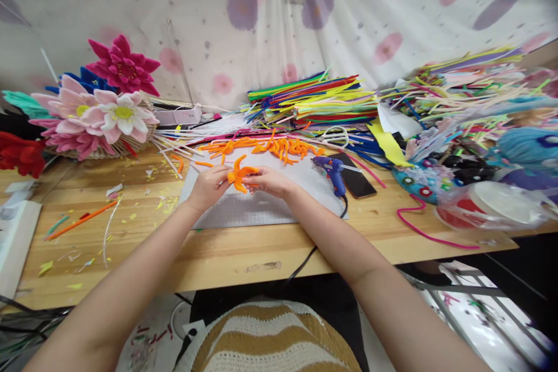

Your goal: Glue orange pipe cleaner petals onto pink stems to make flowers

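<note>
Between my two hands, above a grey mat (pixel 244 212), is an orange pipe-cleaner flower (pixel 238 175) with several pointed petals. My left hand (pixel 210 185) has its fingers closed on the flower's left side. From the right, my right hand (pixel 271 181) pinches a petal, its thumb and fingertips pressed together. Just beyond my hands, more orange pipe-cleaner pieces (pixel 283 145) lie in a row along the far side of the mat. A purple hot glue gun (pixel 333 173) rests at the mat's right edge, near my right hand.
A black phone (pixel 358 177) lies beside the glue gun, whose cord runs off the table's front edge. Bundles of coloured pipe cleaners (pixel 314 99) are heaped at the back. Finished fuzzy flowers (pixel 122 113) stand at left. Yellow scraps litter the wooden table (pixel 148 226). A lidded tub (pixel 492 203) sits right.
</note>
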{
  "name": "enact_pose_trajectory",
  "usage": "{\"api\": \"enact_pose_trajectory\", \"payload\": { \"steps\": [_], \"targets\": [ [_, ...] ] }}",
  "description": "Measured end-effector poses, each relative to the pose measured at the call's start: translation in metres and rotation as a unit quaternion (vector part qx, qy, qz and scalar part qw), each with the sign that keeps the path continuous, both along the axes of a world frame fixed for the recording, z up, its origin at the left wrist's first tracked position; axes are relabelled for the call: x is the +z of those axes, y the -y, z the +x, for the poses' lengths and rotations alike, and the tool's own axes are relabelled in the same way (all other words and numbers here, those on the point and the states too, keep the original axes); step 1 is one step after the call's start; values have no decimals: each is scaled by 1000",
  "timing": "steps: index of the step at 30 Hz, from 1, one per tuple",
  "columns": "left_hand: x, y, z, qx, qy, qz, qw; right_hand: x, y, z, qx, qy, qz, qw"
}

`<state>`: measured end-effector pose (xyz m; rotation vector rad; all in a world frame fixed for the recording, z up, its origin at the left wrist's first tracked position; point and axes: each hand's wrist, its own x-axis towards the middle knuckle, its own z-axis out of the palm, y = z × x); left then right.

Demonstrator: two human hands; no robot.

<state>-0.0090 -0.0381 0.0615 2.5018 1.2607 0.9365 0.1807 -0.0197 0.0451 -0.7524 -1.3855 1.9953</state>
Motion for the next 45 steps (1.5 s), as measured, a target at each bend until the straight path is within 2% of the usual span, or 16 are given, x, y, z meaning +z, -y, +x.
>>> {"api": "enact_pose_trajectory", "payload": {
  "steps": [7,13,18,30,36,39,45],
  "targets": [
    [-2,-3,2,5,16,-10,1000,7,1,-4,-41,-17,-17,999],
    [2,0,4,-6,6,-8,1000,3,-1,-5,-43,-11,0,999],
    [0,0,4,-10,-10,18,1000,0,-3,-7,-46,-8,18,999],
    [-5,-2,-1,62,-64,64,994,0,-1,-12,-47,13,0,999],
    [-7,-1,3,41,-80,109,990,-3,-5,-12,-58,8,2,998],
    [-5,-4,2,51,-85,99,990,-2,-7,-13,-73,2,0,997],
    [-7,-5,1,3,-77,70,995,6,-7,-15,-59,-11,2,998]
  ]
}}
